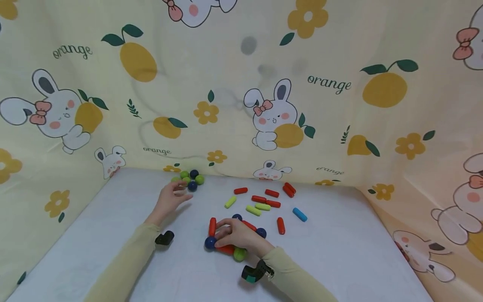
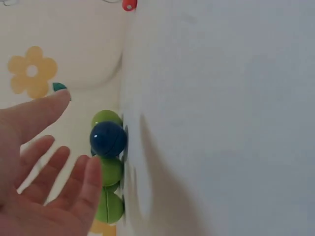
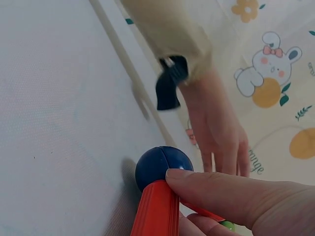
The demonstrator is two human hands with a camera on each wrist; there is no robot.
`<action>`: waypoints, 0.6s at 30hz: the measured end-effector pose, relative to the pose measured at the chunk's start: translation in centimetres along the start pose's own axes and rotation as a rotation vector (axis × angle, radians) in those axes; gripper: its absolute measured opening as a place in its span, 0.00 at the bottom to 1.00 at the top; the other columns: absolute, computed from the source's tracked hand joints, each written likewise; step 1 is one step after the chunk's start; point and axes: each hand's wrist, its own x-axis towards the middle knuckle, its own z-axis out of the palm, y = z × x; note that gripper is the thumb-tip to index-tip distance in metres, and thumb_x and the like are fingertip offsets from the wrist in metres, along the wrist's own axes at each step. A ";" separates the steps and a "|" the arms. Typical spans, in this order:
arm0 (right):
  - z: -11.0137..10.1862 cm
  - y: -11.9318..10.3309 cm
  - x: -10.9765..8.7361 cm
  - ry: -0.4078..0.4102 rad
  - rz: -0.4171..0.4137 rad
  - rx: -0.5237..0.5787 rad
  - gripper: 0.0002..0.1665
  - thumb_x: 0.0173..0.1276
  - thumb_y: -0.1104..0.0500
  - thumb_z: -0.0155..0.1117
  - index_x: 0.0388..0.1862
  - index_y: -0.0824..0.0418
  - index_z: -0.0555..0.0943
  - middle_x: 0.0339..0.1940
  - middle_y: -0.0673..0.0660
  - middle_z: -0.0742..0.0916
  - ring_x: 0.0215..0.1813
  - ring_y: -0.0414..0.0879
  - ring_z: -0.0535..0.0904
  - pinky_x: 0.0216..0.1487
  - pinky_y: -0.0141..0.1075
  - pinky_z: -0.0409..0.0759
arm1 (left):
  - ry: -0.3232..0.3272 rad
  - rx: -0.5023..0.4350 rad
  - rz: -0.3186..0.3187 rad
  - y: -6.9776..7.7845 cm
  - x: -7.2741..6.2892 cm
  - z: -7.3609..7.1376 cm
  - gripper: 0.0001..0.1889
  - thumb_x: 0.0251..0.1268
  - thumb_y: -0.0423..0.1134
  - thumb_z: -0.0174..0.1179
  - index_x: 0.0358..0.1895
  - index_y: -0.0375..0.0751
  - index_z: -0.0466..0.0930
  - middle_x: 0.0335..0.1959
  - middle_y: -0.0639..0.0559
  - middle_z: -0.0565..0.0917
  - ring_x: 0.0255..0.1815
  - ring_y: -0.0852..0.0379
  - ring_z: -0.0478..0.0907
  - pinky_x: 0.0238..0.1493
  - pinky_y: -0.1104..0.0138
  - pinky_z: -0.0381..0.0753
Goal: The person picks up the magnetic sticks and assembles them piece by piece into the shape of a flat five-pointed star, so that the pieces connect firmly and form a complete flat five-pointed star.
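My left hand (image 1: 171, 199) reaches toward the cluster of balls at the back left, its fingers spread and holding nothing. That cluster has green balls (image 1: 200, 179) and dark blue balls (image 2: 108, 139); in the left wrist view the fingertips overlap it. Nearer the front, my right hand (image 1: 241, 235) bends over a partly hidden shape of red rods (image 1: 212, 226) and balls. Its thumb (image 3: 206, 189) presses on the shape's blue ball (image 3: 162, 164), with curled fingers on the other side. A red rod (image 3: 156, 211) runs from this ball. A green ball (image 1: 239, 254) and another blue ball (image 1: 261, 233) form other corners.
Several loose red rods (image 1: 240, 191), yellow-green rods (image 1: 253, 210) and a blue rod (image 1: 299, 214) lie on the white table (image 1: 339, 260) at the right and back. A printed curtain (image 1: 226, 84) hangs behind the table and along its sides.
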 end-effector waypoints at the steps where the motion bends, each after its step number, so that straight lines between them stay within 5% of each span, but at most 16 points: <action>1: 0.0 0.0 0.0 -0.001 -0.001 0.003 0.22 0.60 0.65 0.70 0.53 0.55 0.77 0.39 0.52 0.87 0.44 0.45 0.80 0.49 0.41 0.75 | 0.004 0.010 0.009 0.0 0.5 0.2 0.31 0.57 0.33 0.68 0.64 0.34 0.69 0.61 0.37 0.72 0.59 0.41 0.71 0.56 0.54 0.75; 9: 0.3 0.0 0.1 -0.007 0.002 0.012 0.22 0.60 0.65 0.70 0.53 0.55 0.77 0.39 0.52 0.87 0.42 0.46 0.81 0.49 0.41 0.75 | -0.026 0.169 -0.010 -0.2 2.4 1.6 0.25 0.65 0.34 0.60 0.65 0.36 0.68 0.61 0.37 0.69 0.58 0.42 0.67 0.59 0.50 0.69; 18: -0.1 0.1 0.1 -0.022 -0.008 0.010 0.22 0.60 0.65 0.69 0.53 0.56 0.77 0.39 0.53 0.87 0.42 0.45 0.81 0.50 0.41 0.75 | -0.071 0.177 -0.013 -0.8 1.7 2.5 0.23 0.60 0.31 0.63 0.61 0.39 0.74 0.57 0.42 0.73 0.52 0.45 0.70 0.53 0.53 0.73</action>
